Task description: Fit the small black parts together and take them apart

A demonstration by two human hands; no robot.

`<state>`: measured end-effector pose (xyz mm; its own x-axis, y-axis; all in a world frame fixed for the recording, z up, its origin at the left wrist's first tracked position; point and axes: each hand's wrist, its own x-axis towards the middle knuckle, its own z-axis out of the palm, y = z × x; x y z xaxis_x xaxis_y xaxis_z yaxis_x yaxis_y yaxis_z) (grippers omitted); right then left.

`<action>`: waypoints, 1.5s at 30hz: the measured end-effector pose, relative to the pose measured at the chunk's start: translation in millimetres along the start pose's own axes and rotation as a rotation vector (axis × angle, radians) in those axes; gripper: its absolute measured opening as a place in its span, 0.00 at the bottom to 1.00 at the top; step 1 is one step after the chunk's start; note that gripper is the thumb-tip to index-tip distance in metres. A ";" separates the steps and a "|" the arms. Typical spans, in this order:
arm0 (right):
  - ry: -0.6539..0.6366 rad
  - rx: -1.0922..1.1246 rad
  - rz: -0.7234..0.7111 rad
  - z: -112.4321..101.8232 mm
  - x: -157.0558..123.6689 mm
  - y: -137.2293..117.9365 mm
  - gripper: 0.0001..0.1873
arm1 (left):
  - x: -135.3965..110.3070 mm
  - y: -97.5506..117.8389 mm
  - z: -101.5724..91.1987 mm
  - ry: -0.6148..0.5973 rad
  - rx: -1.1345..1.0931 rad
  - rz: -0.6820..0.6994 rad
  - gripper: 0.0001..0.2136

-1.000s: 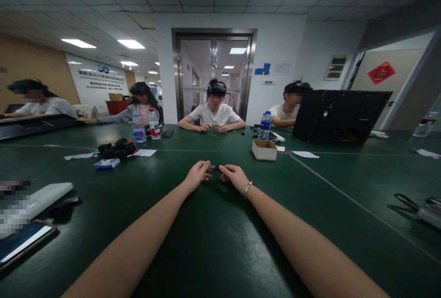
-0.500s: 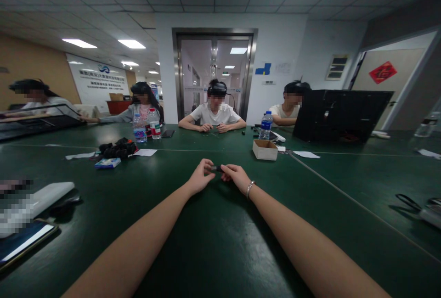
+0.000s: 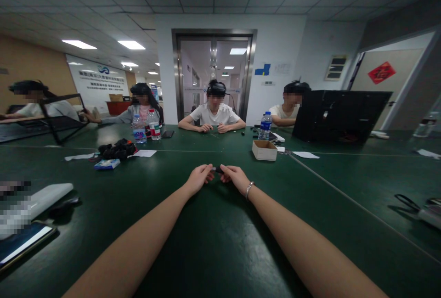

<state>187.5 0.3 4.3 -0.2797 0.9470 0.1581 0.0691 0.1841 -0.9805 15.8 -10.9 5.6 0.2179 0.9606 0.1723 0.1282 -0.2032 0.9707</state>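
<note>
A small dark stick-like object with a grey end is held level above the green table; its exact kind is too small to make out. My left hand pinches the grey end between thumb and fingers. The black end sits in the closed thumb and fingers of my right hand, whose wrist wears a silver bracelet. My fingers hide part of the object at both ends.
An open cardboard box stands ahead to the right, near a water bottle. Ahead left lie a black bundle and a blue-white packet. A phone rests at near left. Co-workers sit across the table beside a large black panel.
My left fingers, looser and more raised before, now close on the object's grey end. At far left, a co-worker's black frame has been tilted up.
</note>
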 end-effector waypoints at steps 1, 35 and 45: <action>0.002 0.004 0.006 0.2 0.0 0.0 0.25 | -0.3 0.5 -0.1 -0.009 0.018 0.016 0.18; -0.023 -0.057 0.011 1.2 -3.0 -6.1 0.25 | -2.3 1.5 -1.3 0.036 0.040 0.122 0.14; -0.094 -0.200 -0.033 -0.2 -5.9 -5.2 0.18 | -6.4 3.3 -0.5 0.121 0.282 0.120 0.18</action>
<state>188.9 -6.1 8.5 -0.3721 0.9128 0.1685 0.2443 0.2715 -0.9309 14.3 -17.7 7.8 0.1330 0.9389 0.3174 0.3749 -0.3441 0.8608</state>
